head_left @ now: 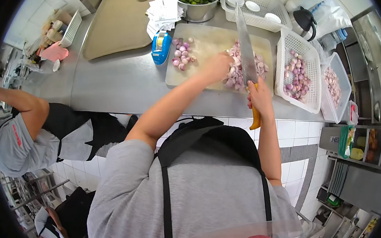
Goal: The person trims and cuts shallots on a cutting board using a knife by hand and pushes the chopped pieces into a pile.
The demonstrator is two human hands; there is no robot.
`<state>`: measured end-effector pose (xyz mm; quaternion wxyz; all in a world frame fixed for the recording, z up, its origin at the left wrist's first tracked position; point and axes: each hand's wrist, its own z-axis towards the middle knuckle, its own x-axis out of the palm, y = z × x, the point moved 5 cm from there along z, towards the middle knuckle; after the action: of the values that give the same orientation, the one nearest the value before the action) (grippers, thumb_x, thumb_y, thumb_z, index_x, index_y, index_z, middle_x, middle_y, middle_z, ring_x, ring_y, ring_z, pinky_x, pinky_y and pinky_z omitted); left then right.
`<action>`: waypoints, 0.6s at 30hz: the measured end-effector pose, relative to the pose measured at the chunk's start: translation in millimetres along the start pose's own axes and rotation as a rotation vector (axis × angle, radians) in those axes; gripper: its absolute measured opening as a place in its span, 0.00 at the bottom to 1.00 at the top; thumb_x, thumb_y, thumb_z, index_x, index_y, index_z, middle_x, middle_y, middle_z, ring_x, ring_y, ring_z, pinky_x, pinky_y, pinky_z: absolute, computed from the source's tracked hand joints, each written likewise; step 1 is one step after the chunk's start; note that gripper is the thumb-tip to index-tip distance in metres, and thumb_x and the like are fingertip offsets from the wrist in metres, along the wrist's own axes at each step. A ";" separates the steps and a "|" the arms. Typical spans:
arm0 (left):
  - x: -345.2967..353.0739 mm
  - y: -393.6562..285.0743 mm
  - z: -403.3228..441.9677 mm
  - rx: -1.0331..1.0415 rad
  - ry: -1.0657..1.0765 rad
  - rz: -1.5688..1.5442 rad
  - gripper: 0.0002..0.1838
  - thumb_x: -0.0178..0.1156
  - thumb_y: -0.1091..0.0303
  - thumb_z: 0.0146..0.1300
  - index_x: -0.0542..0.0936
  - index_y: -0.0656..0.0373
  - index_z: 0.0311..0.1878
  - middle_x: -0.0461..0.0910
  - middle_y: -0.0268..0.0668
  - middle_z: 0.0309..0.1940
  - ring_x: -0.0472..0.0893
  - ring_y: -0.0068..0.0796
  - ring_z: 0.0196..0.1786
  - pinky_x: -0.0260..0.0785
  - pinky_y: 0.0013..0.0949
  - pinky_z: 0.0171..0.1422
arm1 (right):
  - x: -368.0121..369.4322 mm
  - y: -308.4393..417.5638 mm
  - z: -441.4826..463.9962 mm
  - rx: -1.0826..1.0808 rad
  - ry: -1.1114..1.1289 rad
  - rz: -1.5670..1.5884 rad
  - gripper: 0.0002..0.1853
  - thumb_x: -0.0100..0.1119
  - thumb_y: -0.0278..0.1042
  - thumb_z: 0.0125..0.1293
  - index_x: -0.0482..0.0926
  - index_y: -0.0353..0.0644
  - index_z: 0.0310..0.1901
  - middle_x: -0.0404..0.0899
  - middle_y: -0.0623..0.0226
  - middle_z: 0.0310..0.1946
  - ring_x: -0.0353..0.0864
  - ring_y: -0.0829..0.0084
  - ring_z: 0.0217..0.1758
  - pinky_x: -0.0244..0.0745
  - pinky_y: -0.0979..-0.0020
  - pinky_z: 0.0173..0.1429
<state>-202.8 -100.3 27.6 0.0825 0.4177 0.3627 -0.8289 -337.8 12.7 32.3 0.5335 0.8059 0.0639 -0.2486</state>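
Note:
My right hand (260, 98) is closed round the yellow handle of a large kitchen knife (246, 48). Its long blade points away from me above the cutting board (206, 34). Under and around the blade lies a pile of cut shallots (235, 77). At the left edge of that pile is my left hand (221, 67), blurred, with its fingertips turned down and mostly hidden. Whether it holds a piece, I cannot make out. Whole peeled shallots (181, 54) lie in a group on the board's left side.
Right of the board stand a white basket of shallots (298, 76) and a clear tub (333, 87). Behind are a metal pot (200, 11), a basket with small dishes (261, 19) and papers (165, 12). A blue tape dispenser (162, 50) sits left. Another person (28, 130) stands farther left.

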 end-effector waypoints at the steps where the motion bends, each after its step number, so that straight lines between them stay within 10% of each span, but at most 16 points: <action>1: -11.0 7.0 -5.7 -0.074 -0.074 -0.007 0.08 0.56 0.72 0.51 0.83 0.58 0.33 0.80 0.42 0.35 0.80 0.41 0.37 0.72 0.37 0.41 | 2.4 0.1 -2.4 0.006 0.013 -0.009 0.12 0.46 0.39 0.67 0.64 0.37 0.42 0.66 0.64 0.13 0.68 0.73 0.10 0.64 0.70 0.13; 10: -93.0 126.2 -19.7 -0.473 -0.299 -0.005 0.10 0.59 0.71 0.52 0.82 0.60 0.39 0.82 0.42 0.33 0.81 0.40 0.34 0.73 0.33 0.41 | 82.6 -17.8 -15.7 0.160 0.321 0.172 0.14 0.46 0.40 0.67 0.62 0.37 0.43 0.69 0.63 0.17 0.69 0.74 0.11 0.66 0.70 0.13; 18: -39.6 127.3 21.4 -0.366 0.021 0.279 0.11 0.56 0.68 0.50 0.83 0.56 0.36 0.79 0.45 0.40 0.78 0.44 0.43 0.70 0.40 0.50 | 64.2 -32.9 -10.1 0.201 0.255 0.166 0.13 0.46 0.39 0.66 0.61 0.39 0.45 0.67 0.65 0.16 0.67 0.75 0.10 0.64 0.71 0.12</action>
<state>-135.1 -213.3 -2.1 0.2672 0.4503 0.4467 -0.7255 -290.8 25.2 -22.0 0.4567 0.8826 0.0392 -0.1046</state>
